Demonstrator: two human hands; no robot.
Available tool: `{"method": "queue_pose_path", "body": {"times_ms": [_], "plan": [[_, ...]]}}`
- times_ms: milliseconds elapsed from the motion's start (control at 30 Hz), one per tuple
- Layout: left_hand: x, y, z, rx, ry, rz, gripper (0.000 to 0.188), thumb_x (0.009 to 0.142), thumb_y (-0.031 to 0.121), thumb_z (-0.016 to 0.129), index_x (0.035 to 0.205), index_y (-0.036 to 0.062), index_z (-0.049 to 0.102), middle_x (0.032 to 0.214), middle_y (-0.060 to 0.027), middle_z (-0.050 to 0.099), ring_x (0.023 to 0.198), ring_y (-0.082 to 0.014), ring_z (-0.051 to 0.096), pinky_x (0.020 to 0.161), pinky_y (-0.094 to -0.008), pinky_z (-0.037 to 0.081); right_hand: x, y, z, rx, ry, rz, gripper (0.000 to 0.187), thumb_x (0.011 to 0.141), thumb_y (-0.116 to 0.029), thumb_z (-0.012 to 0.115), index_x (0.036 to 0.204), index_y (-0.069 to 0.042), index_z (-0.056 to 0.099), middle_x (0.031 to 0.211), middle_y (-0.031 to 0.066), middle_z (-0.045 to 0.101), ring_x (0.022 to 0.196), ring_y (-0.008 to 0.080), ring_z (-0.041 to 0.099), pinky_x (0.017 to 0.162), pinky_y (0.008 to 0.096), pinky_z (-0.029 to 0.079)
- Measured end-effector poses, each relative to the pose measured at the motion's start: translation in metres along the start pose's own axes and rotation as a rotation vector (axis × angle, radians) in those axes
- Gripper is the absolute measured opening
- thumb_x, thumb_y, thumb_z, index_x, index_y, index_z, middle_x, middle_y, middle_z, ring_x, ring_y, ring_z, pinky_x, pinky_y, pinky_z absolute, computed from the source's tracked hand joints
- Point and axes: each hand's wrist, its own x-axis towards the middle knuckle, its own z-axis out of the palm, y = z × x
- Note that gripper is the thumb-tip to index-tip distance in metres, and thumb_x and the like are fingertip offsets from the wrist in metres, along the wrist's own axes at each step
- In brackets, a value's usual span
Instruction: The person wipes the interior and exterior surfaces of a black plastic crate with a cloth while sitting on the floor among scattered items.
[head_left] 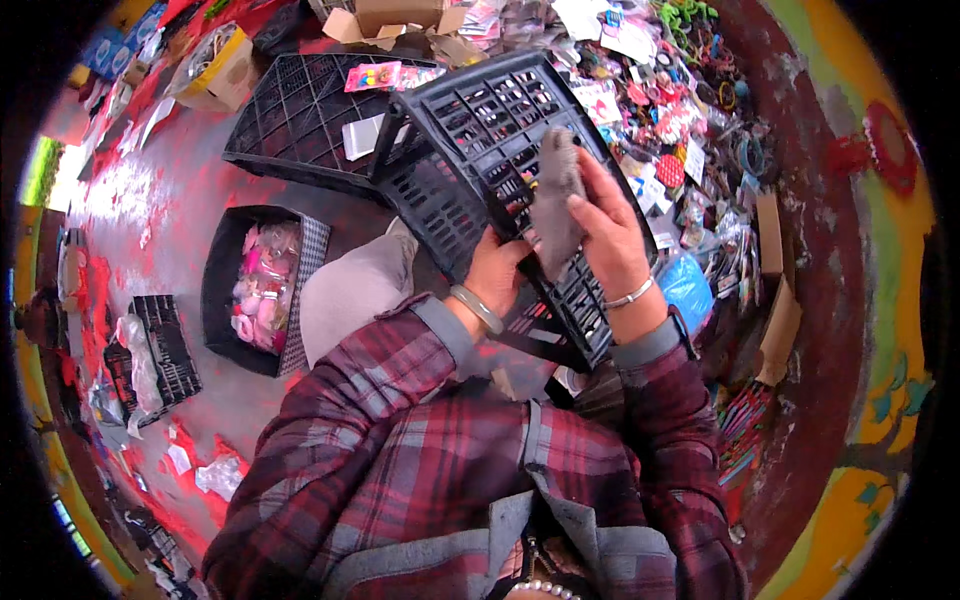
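A black plastic crate (432, 203) with slotted walls is tilted on its side in front of me, close to my lap. My left hand (496, 270), with a bangle at the wrist, is closed on the crate's near edge. In my right hand (614, 238) is a dusty grey cloth (556, 208), pinched between thumb and fingers. The cloth lies against the slotted wall of the crate. Its lower end hangs near my left fingers, and whether those fingers also touch it cannot be told.
Behind stands a second black crate (290, 125) with packaged items on top. A dark box (225, 265) of pink packets sits left of my knee (360, 285). Small goods (670, 120) are heaped at the right, beside a blue bag (686, 292) and cardboard (780, 330). Another crate (178, 345) lies far left.
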Motion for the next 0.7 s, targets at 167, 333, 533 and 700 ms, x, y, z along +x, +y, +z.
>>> {"method": "queue_pose_path", "body": {"times_ms": [167, 333, 533, 700], "plan": [[-0.004, 0.005, -0.004, 0.099, 0.067, -0.014, 0.048, 0.075, -0.011, 0.049, 0.121, 0.0033, 0.042, 0.109, -0.0098, 0.057, 0.099, -0.0256, 0.057, 0.080, -0.0358, 0.050, 0.070, 0.045, 0.051, -1.054, -0.229, -0.389, 0.051, 0.079, 0.005, 0.049, 0.128, -0.003, 0.045, 0.128, 0.0144, 0.049, 0.118, 0.0260, 0.048, 0.100, 0.0315, 0.037], [-0.006, 0.001, -0.013, -0.002, -0.041, -0.002, 0.057, 0.078, -0.009, 0.051, 0.129, 0.0142, 0.039, 0.122, -0.0051, 0.051, 0.107, -0.0241, 0.054, 0.085, -0.0374, 0.047, 0.129, 0.068, 0.092, -1.269, -0.269, -0.704, 0.047, 0.079, -0.004, 0.051, 0.126, -0.004, 0.046, 0.127, 0.0192, 0.046, 0.117, 0.0360, 0.044, 0.097, 0.0398, 0.038], [-0.004, 0.000, -0.019, -0.064, -0.014, -0.053, 0.046, 0.085, -0.007, 0.045, 0.125, 0.0158, 0.043, 0.122, -0.0052, 0.052, 0.111, -0.0245, 0.052, 0.090, -0.0418, 0.046, 0.164, 0.082, 0.092, -1.423, -0.118, -0.448, 0.046, 0.091, -0.033, 0.040, 0.131, -0.009, 0.041, 0.133, 0.0191, 0.041, 0.122, 0.0371, 0.038, 0.101, 0.0430, 0.032], [-0.004, 0.004, -0.016, -0.059, -0.021, -0.026, 0.056, 0.076, -0.013, 0.045, 0.127, 0.0082, 0.039, 0.114, -0.0079, 0.053, 0.099, -0.0221, 0.055, 0.082, -0.0349, 0.047, 0.190, 0.081, 0.018, -1.467, 0.106, -0.295, 0.039, 0.090, -0.023, 0.040, 0.125, -0.007, 0.045, 0.132, 0.0153, 0.044, 0.124, 0.0313, 0.038, 0.101, 0.0367, 0.033]]}}
